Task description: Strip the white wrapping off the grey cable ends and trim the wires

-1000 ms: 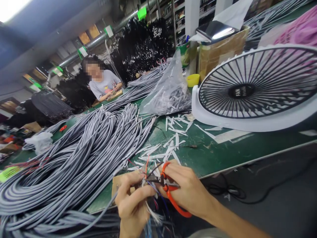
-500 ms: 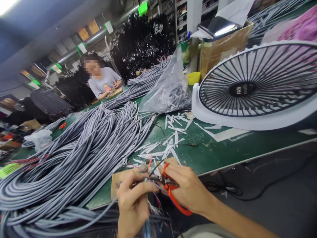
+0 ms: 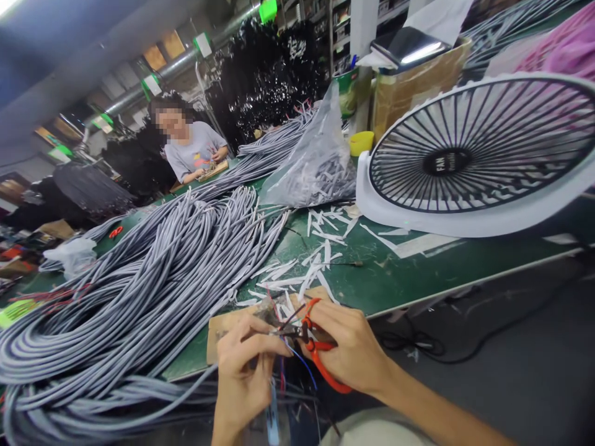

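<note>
Red-handled scissors (image 3: 325, 365) are in my right hand (image 3: 351, 347), fingers wrapped through and around the handles. Their dark blades point left, close to the fingertips of my left hand (image 3: 246, 365). That hand pinches the end of a grey cable (image 3: 204, 376), which trails off to the left. Thin coloured wires, including a blue wire (image 3: 304, 364), fan out near the blades. Whether the blades are touching a wire I cannot make out. Beneath both hands lies a brown board (image 3: 223, 328) at the table edge.
Bundles of grey cable (image 3: 153, 291) cover the left of the green table (image 3: 395, 282). White strips (image 3: 283, 282) lie scattered beyond my hands. A clear bag (image 3: 320, 167), a white fan (image 3: 418, 226) and a cardboard box (image 3: 395, 99) stand behind. Across the table sits a person (image 3: 198, 145).
The wires by the blades have shifted; the blue one now curves out to the right below the scissors. Both hands keep nearly the same place, and the view has moved slightly.
</note>
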A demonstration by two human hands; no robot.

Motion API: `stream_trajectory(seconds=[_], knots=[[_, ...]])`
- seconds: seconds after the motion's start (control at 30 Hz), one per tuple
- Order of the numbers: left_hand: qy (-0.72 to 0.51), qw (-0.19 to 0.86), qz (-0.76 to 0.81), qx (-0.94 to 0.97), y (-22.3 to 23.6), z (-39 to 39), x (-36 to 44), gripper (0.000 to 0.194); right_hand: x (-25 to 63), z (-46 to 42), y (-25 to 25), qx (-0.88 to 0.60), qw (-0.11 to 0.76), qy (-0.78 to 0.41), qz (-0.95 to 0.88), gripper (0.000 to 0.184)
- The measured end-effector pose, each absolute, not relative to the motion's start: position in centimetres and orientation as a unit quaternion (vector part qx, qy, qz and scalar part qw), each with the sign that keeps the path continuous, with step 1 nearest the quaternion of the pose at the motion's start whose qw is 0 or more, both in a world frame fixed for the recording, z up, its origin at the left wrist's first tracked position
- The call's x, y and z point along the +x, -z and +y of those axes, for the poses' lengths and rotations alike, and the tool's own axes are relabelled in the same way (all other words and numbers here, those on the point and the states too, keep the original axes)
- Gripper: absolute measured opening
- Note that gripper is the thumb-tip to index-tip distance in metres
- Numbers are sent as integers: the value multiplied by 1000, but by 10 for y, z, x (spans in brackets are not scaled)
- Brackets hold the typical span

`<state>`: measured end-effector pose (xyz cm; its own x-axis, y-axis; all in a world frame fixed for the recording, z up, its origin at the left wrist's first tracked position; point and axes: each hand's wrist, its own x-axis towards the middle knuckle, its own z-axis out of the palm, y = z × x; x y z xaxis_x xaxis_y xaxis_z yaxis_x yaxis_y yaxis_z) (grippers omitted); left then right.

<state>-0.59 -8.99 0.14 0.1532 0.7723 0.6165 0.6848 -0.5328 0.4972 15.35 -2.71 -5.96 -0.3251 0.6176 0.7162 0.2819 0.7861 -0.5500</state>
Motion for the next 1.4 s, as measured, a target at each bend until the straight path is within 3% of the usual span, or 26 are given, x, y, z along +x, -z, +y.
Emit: stream_trajectory(seconds=[0.2,0.37,0.57,0.77,1.0,1.4], knots=[[-456,18,452,766,6,-89,-8,24,158,-24,56,-282,466,-226,-808,14],[-519,-6,482,706,12,-90,-6,20,154,-22,59,-254,517,-217,-788,16],[-455,4,540,708,7,-87,-13,7,152,-20,57,-262,519,-189,-791,19],[-491,-25,512,704,11,-83,-13,12,153,-15,52,-257,492,-168,-815,16],[-461,21,523,717,7,-80,-14,8,153,-14,49,-262,490,-126,-822,17],[-505,-24,513,694,18,-79,-12,13,154,-12,50,-267,469,-151,-828,18]])
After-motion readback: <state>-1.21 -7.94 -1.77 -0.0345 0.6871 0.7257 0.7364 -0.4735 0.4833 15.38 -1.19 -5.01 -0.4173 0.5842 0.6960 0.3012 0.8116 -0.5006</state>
